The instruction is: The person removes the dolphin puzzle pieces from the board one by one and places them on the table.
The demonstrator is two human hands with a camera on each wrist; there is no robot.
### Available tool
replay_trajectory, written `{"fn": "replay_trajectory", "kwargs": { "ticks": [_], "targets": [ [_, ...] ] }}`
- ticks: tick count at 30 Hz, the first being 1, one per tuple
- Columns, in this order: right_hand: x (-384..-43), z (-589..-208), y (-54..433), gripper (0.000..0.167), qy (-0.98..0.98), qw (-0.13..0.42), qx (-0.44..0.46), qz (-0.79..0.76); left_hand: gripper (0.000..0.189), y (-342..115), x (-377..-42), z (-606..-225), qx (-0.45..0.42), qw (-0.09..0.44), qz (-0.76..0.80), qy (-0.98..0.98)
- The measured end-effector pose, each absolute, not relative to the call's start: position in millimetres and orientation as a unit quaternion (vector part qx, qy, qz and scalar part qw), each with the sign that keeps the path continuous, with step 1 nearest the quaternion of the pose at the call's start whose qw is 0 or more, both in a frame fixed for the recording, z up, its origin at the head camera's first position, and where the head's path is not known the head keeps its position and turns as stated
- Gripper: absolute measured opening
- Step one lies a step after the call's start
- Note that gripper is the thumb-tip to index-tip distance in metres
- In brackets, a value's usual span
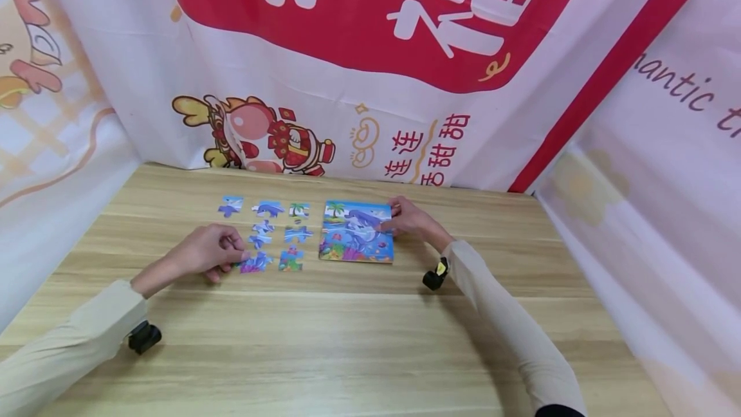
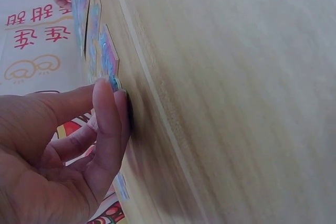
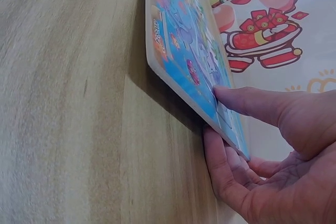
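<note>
A square puzzle board [image 1: 357,231] with a dolphin and sea picture lies right of the loose pieces. My right hand [image 1: 410,217] grips its right edge. In the right wrist view the thumb [image 3: 252,100] presses on the printed face and the fingers curl beneath the edge, which is raised from the table. My left hand [image 1: 214,251] pinches a small puzzle piece between thumb and fingertips, mostly hidden by them. Beside those fingertips lies a purple and blue puzzle piece [image 1: 256,262]; a coral-coloured puzzle piece [image 1: 291,260] is just right of it.
More pieces lie in loose rows beyond, among them a dolphin piece [image 1: 269,209], a palm-tree piece [image 1: 298,210] and a corner piece [image 1: 231,205]. The wooden table [image 1: 324,346] meets a printed cloth backdrop [image 1: 359,108] at the back, with cloth at both sides too.
</note>
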State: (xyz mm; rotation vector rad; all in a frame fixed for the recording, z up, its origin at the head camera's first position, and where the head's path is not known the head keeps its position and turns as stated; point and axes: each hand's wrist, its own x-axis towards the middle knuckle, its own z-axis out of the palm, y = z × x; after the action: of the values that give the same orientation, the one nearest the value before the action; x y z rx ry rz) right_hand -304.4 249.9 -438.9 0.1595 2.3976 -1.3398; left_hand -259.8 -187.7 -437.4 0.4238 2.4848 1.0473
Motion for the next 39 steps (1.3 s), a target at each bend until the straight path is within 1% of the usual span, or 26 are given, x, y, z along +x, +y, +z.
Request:
{"fn": "replay_trajectory", "kwargs": {
  "ticks": [4, 7, 14, 17, 21, 25, 32, 39],
  "targets": [
    [-304.8, -437.9, 251.9, 0.069, 0.851, 0.196, 0.054, -0.485, 0.019, -187.8, -261.4, -434.7, 0.143, 0.206, 0.373, 0.893],
    [-305.4, -437.5, 253.9, 0.065, 0.844, 0.196, 0.056, -0.497, 0.018, -187.0, -263.8, -431.3, 0.145, 0.197, 0.364, 0.899],
    [-309.1, -439.9, 256.8, 0.05, 0.806, 0.189, 0.053, -0.558, 0.022, -170.8, -272.9, -420.0, 0.169, 0.138, 0.319, 0.922],
    [-308.5, -439.4, 257.3, 0.048, 0.797, 0.184, 0.062, -0.572, 0.02, -158.6, -277.1, -417.0, 0.188, 0.105, 0.313, 0.925],
    [-308.0, -438.1, 257.1, 0.049, 0.789, 0.187, 0.071, -0.581, 0.015, -141.1, -284.2, -415.0, 0.21, 0.07, 0.323, 0.92],
    [-308.9, -437.6, 257.8, 0.05, 0.786, 0.192, 0.074, -0.584, 0.011, -120.9, -293.0, -413.5, 0.229, 0.062, 0.347, 0.907],
    [-310.5, -439.0, 259.9, 0.05, 0.78, 0.197, 0.072, -0.59, 0.009, -78.1, -310.8, -419.9, 0.277, 0.067, 0.361, 0.888],
    [-309.1, -440.9, 262.3, 0.051, 0.786, 0.192, 0.059, -0.585, 0.01, -30.9, -318.7, -427.9, 0.305, 0.102, 0.379, 0.867]
  ]
}}
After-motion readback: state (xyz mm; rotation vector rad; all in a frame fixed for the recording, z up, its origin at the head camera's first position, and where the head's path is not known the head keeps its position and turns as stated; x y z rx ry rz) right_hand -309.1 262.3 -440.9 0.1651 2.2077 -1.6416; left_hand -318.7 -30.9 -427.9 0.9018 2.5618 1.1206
